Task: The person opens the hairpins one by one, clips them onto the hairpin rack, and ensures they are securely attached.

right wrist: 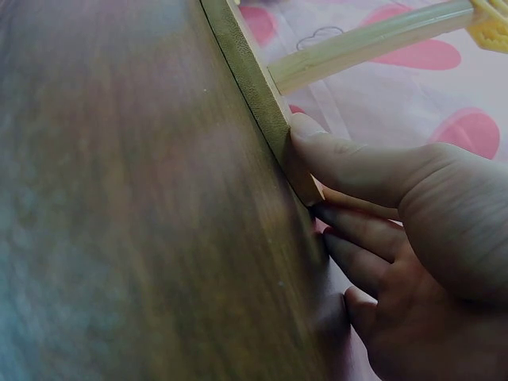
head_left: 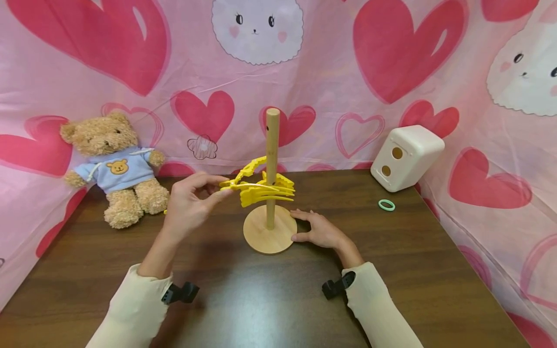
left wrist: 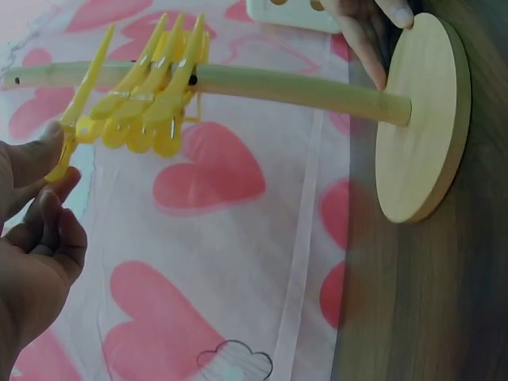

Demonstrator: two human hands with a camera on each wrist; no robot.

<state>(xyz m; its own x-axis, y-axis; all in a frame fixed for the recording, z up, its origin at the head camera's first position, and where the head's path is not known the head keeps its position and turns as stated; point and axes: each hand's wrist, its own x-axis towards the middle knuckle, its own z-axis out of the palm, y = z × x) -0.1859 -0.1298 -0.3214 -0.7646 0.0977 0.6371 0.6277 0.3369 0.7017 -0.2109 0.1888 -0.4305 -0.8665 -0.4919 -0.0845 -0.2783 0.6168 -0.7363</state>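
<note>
A wooden stand has an upright pole point(head_left: 272, 140) on a round base point(head_left: 258, 238). Several yellow hair clips point(left wrist: 155, 111) with long pointed ends sit side by side across the pole. My left hand point(head_left: 187, 203) pinches another yellow hair clip point(left wrist: 89, 79) between thumb and fingers, at the end away from its point. That clip is spread, and its bumpy arm point(head_left: 251, 166) arches up beside the pole. At the right of the base, my right hand point(head_left: 321, 229) holds the rim, with the thumb point(right wrist: 341, 159) against its edge and the fingers along the side.
A teddy bear point(head_left: 117, 169) in a blue top sits at the back left, with a small yellow bit point(head_left: 165, 211) by its foot. A white box point(head_left: 409, 157) with two round holes and a mint green ring point(head_left: 386, 205) are at the right. Heart-patterned cloth point(head_left: 330, 87) surrounds the brown table point(head_left: 243, 309).
</note>
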